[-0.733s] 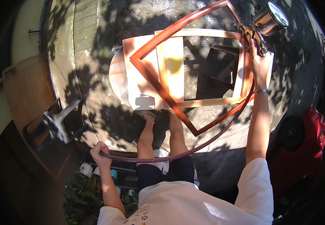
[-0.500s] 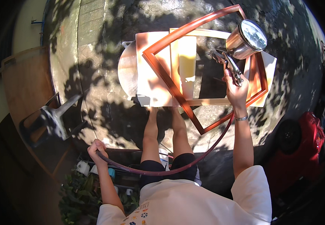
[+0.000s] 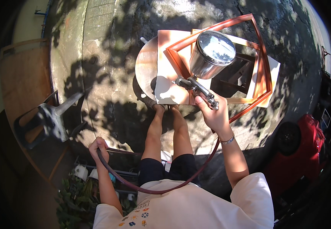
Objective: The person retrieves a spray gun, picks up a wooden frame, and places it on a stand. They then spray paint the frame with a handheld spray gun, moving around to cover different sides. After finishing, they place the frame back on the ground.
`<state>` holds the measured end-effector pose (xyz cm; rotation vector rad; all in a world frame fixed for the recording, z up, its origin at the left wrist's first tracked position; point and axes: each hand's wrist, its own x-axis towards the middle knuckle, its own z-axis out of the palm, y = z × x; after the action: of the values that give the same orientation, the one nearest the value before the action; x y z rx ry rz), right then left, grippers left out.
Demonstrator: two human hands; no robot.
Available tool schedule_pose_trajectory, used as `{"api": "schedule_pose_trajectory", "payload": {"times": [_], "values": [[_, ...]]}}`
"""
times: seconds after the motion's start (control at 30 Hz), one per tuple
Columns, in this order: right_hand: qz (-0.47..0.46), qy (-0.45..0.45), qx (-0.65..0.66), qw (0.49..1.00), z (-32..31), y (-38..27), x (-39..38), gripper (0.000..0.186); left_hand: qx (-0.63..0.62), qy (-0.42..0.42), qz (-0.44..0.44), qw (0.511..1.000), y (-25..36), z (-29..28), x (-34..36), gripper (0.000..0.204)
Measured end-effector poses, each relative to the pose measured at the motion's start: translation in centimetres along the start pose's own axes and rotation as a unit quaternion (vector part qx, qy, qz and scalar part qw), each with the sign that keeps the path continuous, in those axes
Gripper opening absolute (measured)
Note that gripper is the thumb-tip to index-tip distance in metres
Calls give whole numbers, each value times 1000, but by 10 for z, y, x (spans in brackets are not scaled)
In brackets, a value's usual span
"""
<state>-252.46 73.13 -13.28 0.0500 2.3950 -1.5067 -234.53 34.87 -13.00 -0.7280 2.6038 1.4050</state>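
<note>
My right hand (image 3: 216, 113) is wrapped round the handle of a metal spray gun (image 3: 197, 91) with a shiny round cup (image 3: 212, 51) on top. The gun is held over the left part of a reddish-brown wooden frame (image 3: 261, 38), its nozzle toward the left. That frame lies askew on a pale board (image 3: 168, 86) with a lighter wooden frame (image 3: 238, 100) under it. A dark red hose (image 3: 165, 191) hangs in a curve across my body, between the gun side and my left hand (image 3: 98, 148). The fingers of my left hand are closed round the hose.
A round tabletop (image 3: 145, 68) supports the board. To the left are a dark plastic chair (image 3: 53, 120) and a leaning wooden panel (image 3: 28, 80). Potted plants (image 3: 77, 194) grow at lower left. A red vehicle (image 3: 299, 149) stands at right.
My right hand has brought the spray gun left and nearer to me, from the frame's right part to its left. The hose curve has shifted with it. My left hand keeps its hold.
</note>
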Motion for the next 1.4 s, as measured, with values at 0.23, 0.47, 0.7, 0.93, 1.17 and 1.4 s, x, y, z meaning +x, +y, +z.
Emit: {"api": "schedule_pose_trajectory", "payload": {"times": [0.23, 0.47, 0.7, 0.93, 1.17, 1.4], "values": [[77, 85, -118, 986, -65, 35, 75, 30, 14, -6, 33, 999, 33, 14, 10, 62], [67, 174, -130, 974, -159, 79, 148, 30, 22, -9, 64, 998, 95, 51, 32, 68], [105, 235, -219, 941, -255, 119, 218, 46, 61, -36, 72, 995, 153, 95, 54, 62], [113, 345, -237, 901, -324, 173, 246, 53, 68, -51, 80, 993, 177, 114, 63, 53], [102, 435, -48, 893, -281, 200, 191, 36, 114, -52, 76, 989, 153, 98, 63, 55], [108, 343, 134, 924, -156, 180, 88, 27, 155, -32, 54, 986, 124, 61, 54, 65]]}}
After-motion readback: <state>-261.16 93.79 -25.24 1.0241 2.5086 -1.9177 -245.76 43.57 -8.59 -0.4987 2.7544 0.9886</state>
